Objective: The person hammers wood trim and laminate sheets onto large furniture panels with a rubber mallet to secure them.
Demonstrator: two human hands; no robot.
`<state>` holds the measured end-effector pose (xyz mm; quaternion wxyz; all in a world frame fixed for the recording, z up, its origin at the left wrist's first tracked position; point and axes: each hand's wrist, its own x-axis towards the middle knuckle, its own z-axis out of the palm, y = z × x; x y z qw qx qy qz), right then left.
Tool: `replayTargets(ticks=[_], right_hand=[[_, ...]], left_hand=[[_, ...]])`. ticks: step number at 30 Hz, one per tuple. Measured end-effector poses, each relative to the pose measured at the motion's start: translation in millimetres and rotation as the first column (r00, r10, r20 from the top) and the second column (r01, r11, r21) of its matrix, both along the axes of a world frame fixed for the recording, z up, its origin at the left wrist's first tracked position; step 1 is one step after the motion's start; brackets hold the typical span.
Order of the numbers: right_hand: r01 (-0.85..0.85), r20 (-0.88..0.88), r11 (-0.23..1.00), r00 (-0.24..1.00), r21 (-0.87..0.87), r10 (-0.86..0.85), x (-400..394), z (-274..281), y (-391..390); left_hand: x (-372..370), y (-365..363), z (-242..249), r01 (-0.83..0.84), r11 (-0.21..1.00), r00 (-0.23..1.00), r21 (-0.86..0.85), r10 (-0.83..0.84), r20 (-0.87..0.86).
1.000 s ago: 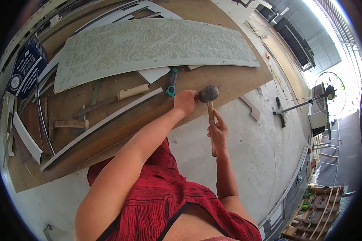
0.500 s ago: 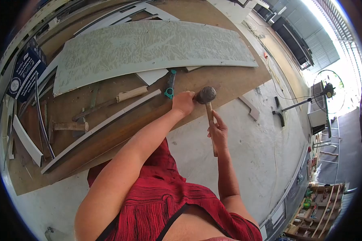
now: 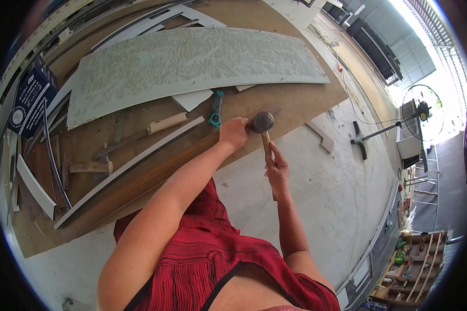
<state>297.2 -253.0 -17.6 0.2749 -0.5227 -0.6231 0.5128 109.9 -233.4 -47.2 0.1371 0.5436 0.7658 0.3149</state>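
My right hand point(image 3: 278, 170) is wrapped round the wooden handle of a mallet point(image 3: 263, 122). The mallet's dark, rounded head is up beside my left hand point(image 3: 234, 132), almost against its knuckles. That left hand is closed over the far end of a long brown wooden strip point(image 3: 155, 179) along the table's near edge; its fingertips are hidden. A teal-handled utility knife point(image 3: 216, 110) lies just beyond the left hand. Alongside the strip runs a thin grey-white edging piece point(image 3: 135, 168).
A large pale curved panel point(image 3: 197, 59) covers the back of the brown table point(image 3: 290, 103). Two hammer-like tools with wooden handles, one a hammer point(image 3: 91, 167), lie left, near a dark blue box point(image 3: 33, 98). A standing fan point(image 3: 381, 132) is on the floor at right.
The view has shifted slightly, moving the whole scene a little to the left. Both hands keep their grips, and the mallet head remains beside my left hand.
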Motion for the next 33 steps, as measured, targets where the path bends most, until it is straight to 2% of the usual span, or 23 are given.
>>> replayTargets(ticks=[4,7,10,13,16,19,23,26,29,33], right_hand=[[-0.001,0.016,0.996,1.0,0.089,0.0,-0.8,-10.0,-1.9],[0.02,-0.011,1.0,1.0,0.017,-0.02,-1.6,-5.9,-4.1],[-0.002,-0.257,0.991,0.966,-0.135,-0.033,6.1,-12.7,2.6],[0.002,-0.393,0.965,0.913,-0.264,-0.109,9.4,-7.3,8.4],[0.023,-0.387,0.966,0.914,-0.257,-0.125,11.7,0.7,15.6],[0.116,-0.303,0.976,0.938,-0.183,-0.168,12.0,9.8,27.0],[0.14,-0.222,0.986,0.962,-0.09,-0.157,12.8,18.8,47.0],[0.182,-0.132,0.983,0.974,-0.015,-0.182,9.4,21.8,57.5],[0.179,-0.177,0.983,0.969,0.032,-0.171,9.9,18.5,66.8],[0.179,-0.131,0.982,0.977,0.064,-0.17,10.2,6.3,79.3]], left_hand=[[0.3,0.8,-0.7,-0.003,1.0,1.0,0.018,0.003,-0.005],[-0.6,1.3,-5.1,0.0,0.999,1.0,0.044,0.001,-0.017],[-0.2,2.3,-5.5,0.0,0.999,1.0,0.044,0.0,0.003],[-1.1,4.6,3.0,0.013,1.0,0.999,-0.007,-0.013,0.051],[-2.4,13.6,1.1,0.075,0.997,0.996,0.004,-0.075,0.045],[2.6,36.7,-3.2,0.119,0.992,0.992,0.031,-0.12,0.038],[12.9,71.1,-3.5,0.139,0.99,0.989,0.011,-0.139,0.055],[19.0,97.3,-17.1,0.127,0.991,0.99,0.047,-0.129,0.06],[22.8,97.0,1.9,0.122,0.992,0.989,0.02,-0.123,0.081],[26.6,103.6,-5.7,0.077,0.997,0.994,0.023,-0.079,0.079]])
